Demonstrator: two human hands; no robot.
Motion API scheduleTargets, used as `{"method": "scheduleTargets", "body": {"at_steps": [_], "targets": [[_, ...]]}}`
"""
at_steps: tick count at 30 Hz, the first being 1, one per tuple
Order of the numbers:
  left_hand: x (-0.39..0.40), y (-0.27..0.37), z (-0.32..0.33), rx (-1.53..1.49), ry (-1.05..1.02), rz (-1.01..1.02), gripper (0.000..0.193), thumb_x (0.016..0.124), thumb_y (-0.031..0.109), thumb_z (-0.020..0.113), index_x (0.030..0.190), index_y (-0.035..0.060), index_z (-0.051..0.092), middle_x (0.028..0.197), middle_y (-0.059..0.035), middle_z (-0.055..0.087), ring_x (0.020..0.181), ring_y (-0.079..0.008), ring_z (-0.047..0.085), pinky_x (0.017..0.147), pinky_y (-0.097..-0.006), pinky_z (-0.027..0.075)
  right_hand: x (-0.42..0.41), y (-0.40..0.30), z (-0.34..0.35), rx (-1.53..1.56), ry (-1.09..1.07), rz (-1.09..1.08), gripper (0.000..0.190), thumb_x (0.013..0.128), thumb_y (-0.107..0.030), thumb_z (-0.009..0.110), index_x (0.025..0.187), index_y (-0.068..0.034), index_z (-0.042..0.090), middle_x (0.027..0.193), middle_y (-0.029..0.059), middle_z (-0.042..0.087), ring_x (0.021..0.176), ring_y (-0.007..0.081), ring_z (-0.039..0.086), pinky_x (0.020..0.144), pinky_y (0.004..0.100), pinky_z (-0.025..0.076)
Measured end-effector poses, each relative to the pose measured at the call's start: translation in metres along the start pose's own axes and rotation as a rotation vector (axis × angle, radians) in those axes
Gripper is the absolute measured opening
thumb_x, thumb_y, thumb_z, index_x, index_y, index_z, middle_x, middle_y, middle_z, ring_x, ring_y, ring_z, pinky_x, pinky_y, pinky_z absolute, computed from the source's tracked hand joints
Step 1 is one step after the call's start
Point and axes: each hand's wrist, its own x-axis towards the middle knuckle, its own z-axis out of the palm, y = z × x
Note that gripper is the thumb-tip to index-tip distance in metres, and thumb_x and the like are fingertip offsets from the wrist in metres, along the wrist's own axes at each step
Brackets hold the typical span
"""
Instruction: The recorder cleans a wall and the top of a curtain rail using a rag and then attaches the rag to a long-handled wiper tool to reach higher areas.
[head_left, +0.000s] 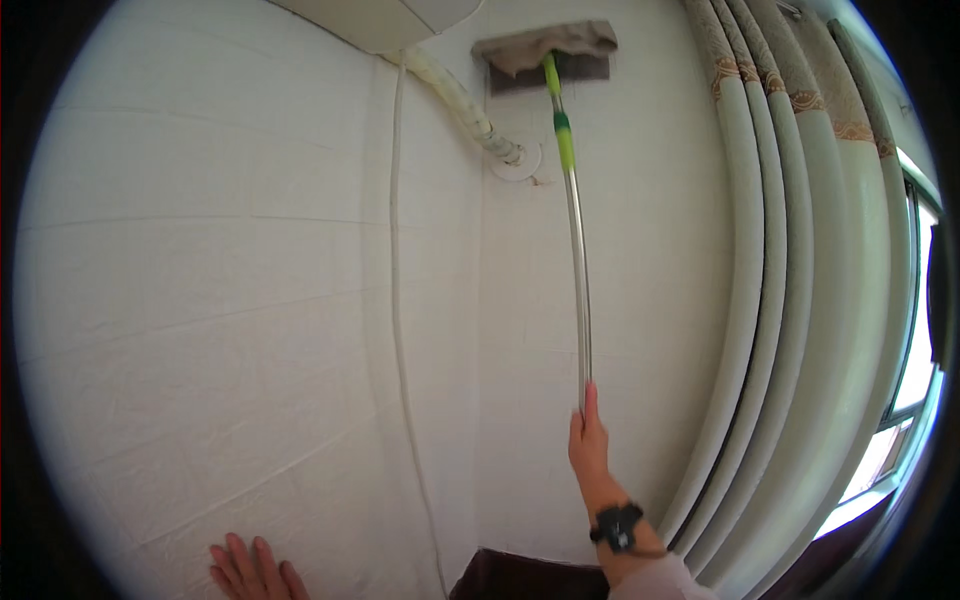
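My right hand (590, 442) grips the silver pole (578, 285) of a flat mop, with a black watch on the wrist. The pole rises along the wall to a green and lime grip section. At its top the mop head (547, 56), wrapped in a brownish-grey cloth, is raised high on the wall beside the corner; it looks slightly blurred. Low at the left, my left hand (255, 574) is partly in view, its fingers apart against the white wall panels (225, 337). It holds nothing.
An air conditioner's underside (375, 19) juts out at the top. From it a wrapped pipe (457, 105) runs into the wall, and a white cable (397, 262) hangs down. Long curtains (795, 300) hang at the right, near a window (911, 315). A dark surface (525, 577) sits in the lower corner.
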Motion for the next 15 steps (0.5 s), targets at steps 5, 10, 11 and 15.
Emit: {"method": "scheduleTargets", "body": {"at_steps": [5,10,11,15], "targets": [[0.002,0.005,0.003,-0.032,0.002,0.003,0.039,0.085,0.022,0.052,0.119,0.0028,0.054,0.132,-0.0202,0.041,0.129,-0.0386,0.025,0.107,-0.0467,0.011,-0.096,0.022,-0.020,-0.071,0.027,-0.060,0.057,0.087,-0.005,0.047,0.138,-0.011,0.025,0.079,0.0173,0.056,0.065,0.0269,0.056,0.061,0.0315,0.045],[0.003,0.002,-0.001,-0.031,-0.001,0.003,0.040,0.085,0.023,0.052,0.120,0.0035,0.054,0.133,-0.0192,0.041,0.129,-0.0381,0.027,0.106,-0.0468,0.012,-0.004,-0.021,-0.026,-0.034,0.040,-0.049,0.057,0.088,-0.008,0.046,0.139,-0.017,0.023,0.065,0.0158,0.051,0.057,0.0259,0.052,0.056,0.0311,0.044],[0.003,0.003,-0.002,-0.023,-0.012,-0.001,0.040,0.086,0.024,0.052,0.120,0.0037,0.053,0.133,-0.0187,0.040,0.128,-0.0378,0.028,0.106,-0.0469,0.012,0.019,-0.034,-0.029,-0.020,0.034,-0.035,0.057,0.089,-0.009,0.046,0.140,-0.018,0.022,0.065,0.0157,0.050,0.056,0.0261,0.052,0.056,0.0318,0.044],[0.004,0.000,-0.005,-0.014,-0.004,-0.003,0.040,0.086,0.024,0.051,0.120,0.0044,0.053,0.134,-0.0178,0.040,0.129,-0.0370,0.027,0.106,-0.0468,0.012,0.060,-0.062,-0.041,0.004,-0.021,0.026,0.057,0.089,-0.011,0.045,0.140,-0.019,0.021,0.065,0.0162,0.051,0.054,0.0280,0.052,0.054,0.0344,0.044]]}}
